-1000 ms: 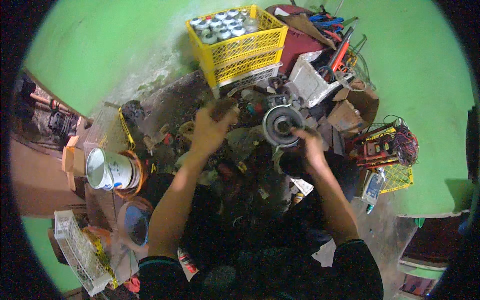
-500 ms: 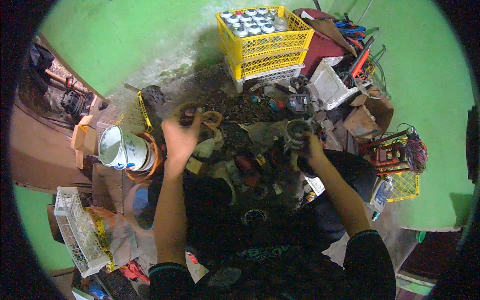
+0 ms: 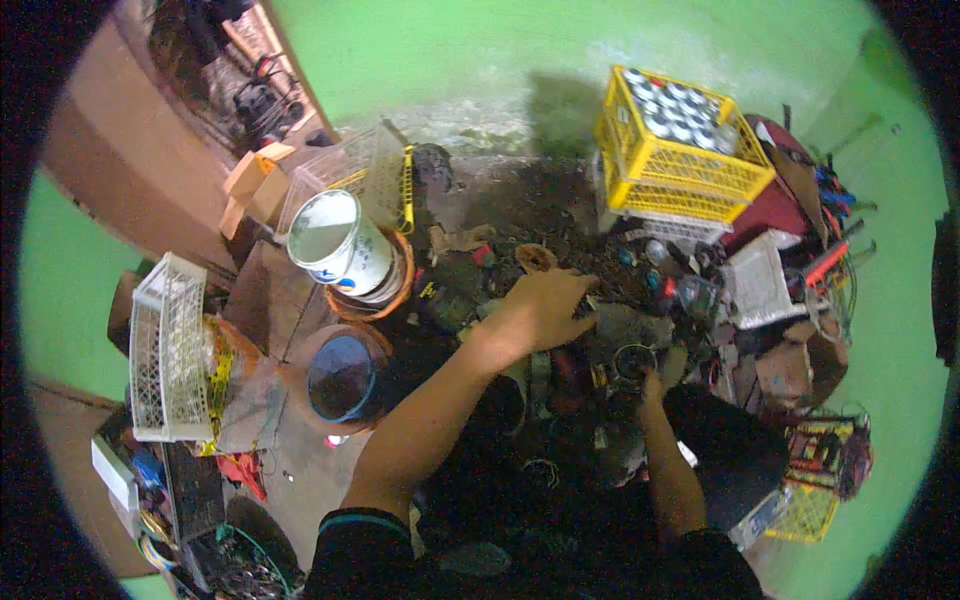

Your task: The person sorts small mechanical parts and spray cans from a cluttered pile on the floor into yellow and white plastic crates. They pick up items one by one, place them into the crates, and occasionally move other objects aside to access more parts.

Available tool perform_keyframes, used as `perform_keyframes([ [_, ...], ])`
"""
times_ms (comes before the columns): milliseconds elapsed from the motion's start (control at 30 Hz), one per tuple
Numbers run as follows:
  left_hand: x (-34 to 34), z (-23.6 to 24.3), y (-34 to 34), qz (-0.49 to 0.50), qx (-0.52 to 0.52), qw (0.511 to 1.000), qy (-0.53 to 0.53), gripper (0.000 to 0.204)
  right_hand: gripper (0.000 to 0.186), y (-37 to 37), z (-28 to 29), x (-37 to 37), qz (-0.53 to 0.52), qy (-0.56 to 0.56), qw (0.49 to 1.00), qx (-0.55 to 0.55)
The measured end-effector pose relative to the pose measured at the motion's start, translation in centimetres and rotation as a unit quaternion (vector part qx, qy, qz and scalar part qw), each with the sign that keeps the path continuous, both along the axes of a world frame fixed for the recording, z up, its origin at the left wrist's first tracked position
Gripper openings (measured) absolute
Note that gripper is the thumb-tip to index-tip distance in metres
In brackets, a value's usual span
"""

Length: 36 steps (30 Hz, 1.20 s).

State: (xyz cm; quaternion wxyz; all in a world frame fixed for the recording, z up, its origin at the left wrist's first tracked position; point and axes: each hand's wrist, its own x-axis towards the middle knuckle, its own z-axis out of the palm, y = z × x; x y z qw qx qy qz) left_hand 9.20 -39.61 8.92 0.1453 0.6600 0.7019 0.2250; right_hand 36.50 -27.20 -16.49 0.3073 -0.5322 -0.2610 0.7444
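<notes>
Grips a round part (image 3: 634, 350) by its right edge in the closed right hand (image 3: 656, 386), likely for control, with half-curled left hand (image 3: 540, 312) of untellable contents.

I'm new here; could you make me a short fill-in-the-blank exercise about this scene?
1. The crate holding pale-topped containers is ____ in colour.
2. The wall behind that crate is painted ____.
3. The round part is held in the person's ____ hand.
4. The white bucket stands to the ____ of the person's other hand.

Missing words: yellow; green; right; left.
</notes>
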Motion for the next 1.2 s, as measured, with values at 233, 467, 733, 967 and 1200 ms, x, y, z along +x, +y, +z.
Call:
perform_keyframes([
  [233, -5.4, 0.8, -1.3, -0.028, 0.076, 0.995, -0.061, 0.038, 0.029, 2.9, -1.0, -1.2, 0.012, -0.018, 0.999, 0.037],
  [467, -24.1, -8.9, 5.3, 0.272, -0.005, 0.96, 0.061, 0.042, 0.029, 2.1, -3.1, 1.9, -0.001, -0.06, 0.991, 0.116],
  [733, -44.8, -26.2, 2.9, 0.67, -0.138, 0.726, 0.067, 0.027, 0.032, 0.8, -6.2, 6.0, 0.046, -0.219, 0.928, 0.297],
  [967, -42.1, -19.2, 5.7, 0.558, -0.049, 0.795, 0.232, 0.029, 0.042, -1.5, -0.2, -0.7, 0.129, -0.35, 0.885, 0.278],
  [1200, -24.3, -8.8, 11.0, 0.435, 0.041, 0.866, 0.244, 0.023, 0.034, -0.5, -0.3, -1.1, 0.17, -0.256, 0.9, 0.311],
])
